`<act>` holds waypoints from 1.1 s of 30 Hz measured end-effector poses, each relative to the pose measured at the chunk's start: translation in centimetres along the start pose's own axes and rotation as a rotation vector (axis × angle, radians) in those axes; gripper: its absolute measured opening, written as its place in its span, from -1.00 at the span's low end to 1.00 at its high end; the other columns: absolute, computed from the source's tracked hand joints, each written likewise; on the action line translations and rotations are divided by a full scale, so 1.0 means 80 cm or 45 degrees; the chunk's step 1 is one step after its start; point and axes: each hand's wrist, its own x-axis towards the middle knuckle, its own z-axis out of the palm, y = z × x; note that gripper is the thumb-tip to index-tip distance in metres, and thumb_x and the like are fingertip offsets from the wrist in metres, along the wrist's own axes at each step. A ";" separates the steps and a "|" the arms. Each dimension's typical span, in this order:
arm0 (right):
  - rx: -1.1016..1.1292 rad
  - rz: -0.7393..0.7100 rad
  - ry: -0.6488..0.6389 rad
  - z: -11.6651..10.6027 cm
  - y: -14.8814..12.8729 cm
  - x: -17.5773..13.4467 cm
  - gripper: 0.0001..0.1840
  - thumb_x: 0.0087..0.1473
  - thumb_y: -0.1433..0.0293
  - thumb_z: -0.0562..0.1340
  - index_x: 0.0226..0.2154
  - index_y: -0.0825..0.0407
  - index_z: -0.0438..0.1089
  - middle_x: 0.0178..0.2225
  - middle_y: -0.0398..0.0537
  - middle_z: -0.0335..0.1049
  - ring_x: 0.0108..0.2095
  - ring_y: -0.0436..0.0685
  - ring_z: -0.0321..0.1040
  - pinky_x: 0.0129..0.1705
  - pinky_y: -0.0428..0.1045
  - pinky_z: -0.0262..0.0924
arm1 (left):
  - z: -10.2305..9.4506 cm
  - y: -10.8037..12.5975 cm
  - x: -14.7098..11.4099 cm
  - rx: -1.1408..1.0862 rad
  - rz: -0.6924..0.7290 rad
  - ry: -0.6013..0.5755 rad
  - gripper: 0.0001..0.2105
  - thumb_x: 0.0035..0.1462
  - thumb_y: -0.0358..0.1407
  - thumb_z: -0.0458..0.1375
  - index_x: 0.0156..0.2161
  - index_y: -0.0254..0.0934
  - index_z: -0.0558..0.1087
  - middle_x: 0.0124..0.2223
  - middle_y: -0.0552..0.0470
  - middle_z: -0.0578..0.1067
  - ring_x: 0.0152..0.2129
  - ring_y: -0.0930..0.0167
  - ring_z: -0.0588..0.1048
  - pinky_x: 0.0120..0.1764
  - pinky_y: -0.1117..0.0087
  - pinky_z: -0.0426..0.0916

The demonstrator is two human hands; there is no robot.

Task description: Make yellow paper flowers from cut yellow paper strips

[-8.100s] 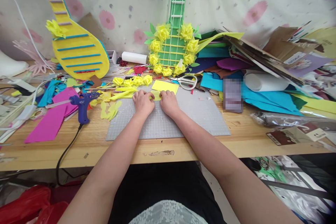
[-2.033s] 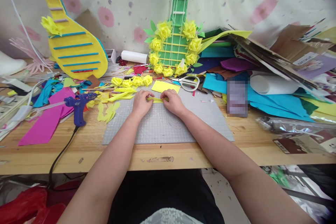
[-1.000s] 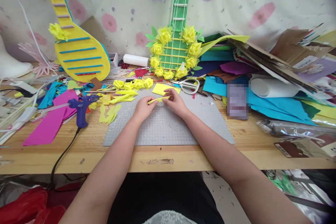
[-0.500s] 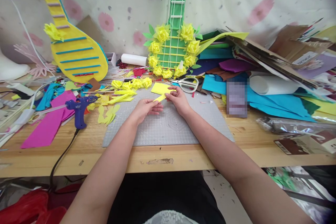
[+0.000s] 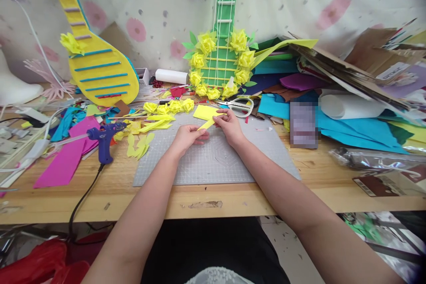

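Note:
A narrow yellow paper strip (image 5: 207, 124) is stretched between my two hands above the grey cutting mat (image 5: 219, 171). My left hand (image 5: 189, 136) pinches its lower left end, with the other fingers loosely curled beneath. At the upper right end, my right hand (image 5: 230, 127) grips the strip between thumb and fingers. Just behind the strip lies a larger folded yellow paper piece (image 5: 203, 112), partly covered by the right fingers. White-handled scissors (image 5: 242, 107) rest close behind my right hand. Several yellow paper flowers (image 5: 175, 106) sit in a row at the mat's back left.
A blue glue gun (image 5: 105, 142) stands on the left, its cord running off the table edge. Behind are a green guitar-shaped craft (image 5: 218, 69) ringed with flowers and a yellow lute-shaped one (image 5: 103, 73). Coloured sheets (image 5: 353, 131) and cardboard pile up on the right.
The whole view has shifted slightly, so everything appears a little further right. Both hands keep hold of the yellow strip in nearly the same pose.

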 end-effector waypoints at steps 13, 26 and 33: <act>-0.100 -0.123 0.086 -0.010 0.005 0.011 -0.63 -0.26 0.30 0.28 -0.36 -0.02 0.14 -0.60 -0.31 0.27 -0.56 -0.06 0.24 -0.43 -0.08 0.16 | -0.012 0.003 0.004 0.088 -0.059 -0.008 -0.79 -0.08 -0.21 0.20 -0.43 -0.37 0.43 -0.43 -0.12 0.55 -0.55 0.40 0.51 -0.46 0.42 0.39; -0.247 -0.202 -0.060 0.005 0.005 0.002 -0.70 -0.18 0.30 0.22 -0.34 -0.01 0.15 -0.59 -0.30 0.22 -0.54 -0.05 0.22 -0.43 -0.07 0.12 | 0.004 0.002 0.007 0.057 0.077 0.089 -0.77 -0.13 -0.19 0.22 -0.43 -0.36 0.43 -0.44 -0.03 0.53 -0.49 0.41 0.51 -0.37 0.40 0.40; -0.166 -0.063 -0.178 0.014 0.002 -0.007 -0.55 -0.23 0.24 0.28 -0.26 -0.03 0.14 -0.58 -0.31 0.23 -0.55 -0.05 0.22 -0.44 -0.06 0.15 | 0.005 -0.005 0.004 -0.068 -0.006 -0.072 -0.75 -0.13 -0.21 0.24 -0.39 -0.39 0.45 -0.42 -0.05 0.54 -0.49 0.44 0.52 -0.30 0.38 0.41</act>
